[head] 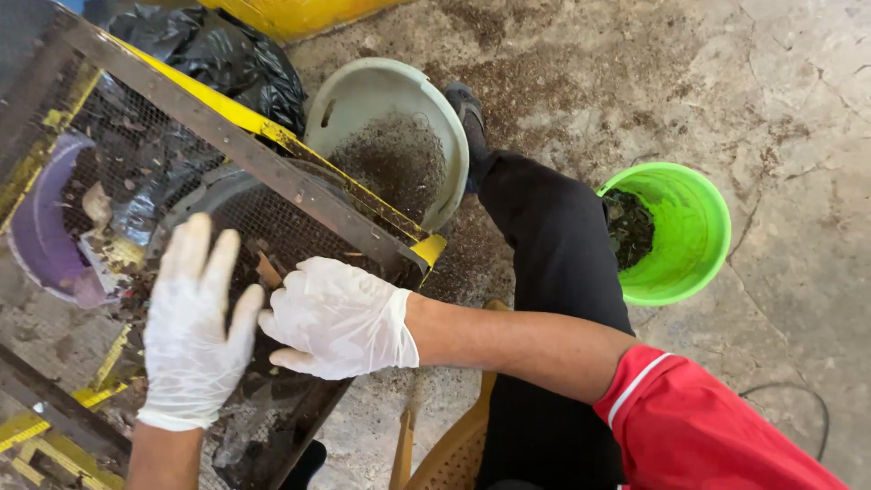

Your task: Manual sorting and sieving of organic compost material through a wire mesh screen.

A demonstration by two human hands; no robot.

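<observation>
Both my hands wear white gloves and rest on a wire-mesh sieve (299, 227) with a rusty metal frame and yellow edging. My left hand (193, 327) lies flat, fingers spread, on the mesh. My right hand (337, 316) is loosely curled beside it, pressing on dark soil and leaf bits on the mesh; whether it holds any of it I cannot tell. Under the mesh sit a grey tub and a purple basin (45, 236), seen through the wire.
A pale green basin (363, 91) with dark soil stands beyond the sieve. A bright green bucket (689, 227) holding compost sits at the right on the concrete floor. My black-trousered leg (553, 263) stretches between them. A black plastic bag (218, 54) lies at the back.
</observation>
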